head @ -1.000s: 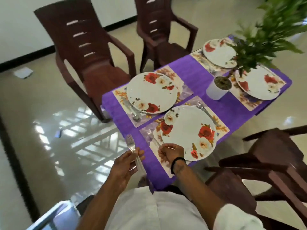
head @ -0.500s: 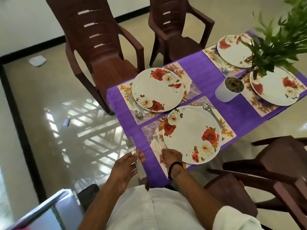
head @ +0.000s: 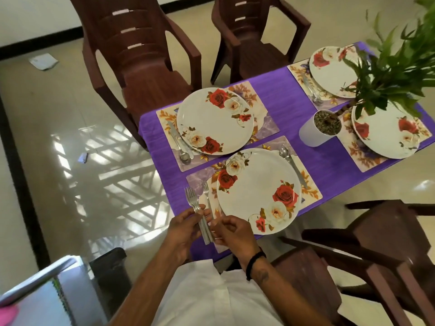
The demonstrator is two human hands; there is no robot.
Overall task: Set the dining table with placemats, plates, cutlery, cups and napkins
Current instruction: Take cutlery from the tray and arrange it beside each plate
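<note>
Four placemats each carry a plate. The near plate (head: pixel 257 192) has a fork (head: pixel 206 196) at its left and a spoon (head: pixel 292 164) at its right. The left hand (head: pixel 183 228) is clamped on a bundle of forks (head: pixel 196 209); the right hand (head: pixel 231 230) pinches at their handles. No cups or napkins are visible; remaining forks appear undistributed.

A white garment (head: pixel 211 295) is worn over the torso, with a soft fold running down its middle. Both forearms are left bare. A thin black band (head: pixel 255 261) is worn around the right wrist, and a small dark mark (head: pixel 262 276), possibly a tattoo, is seen on the right forearm just behind it.
</note>
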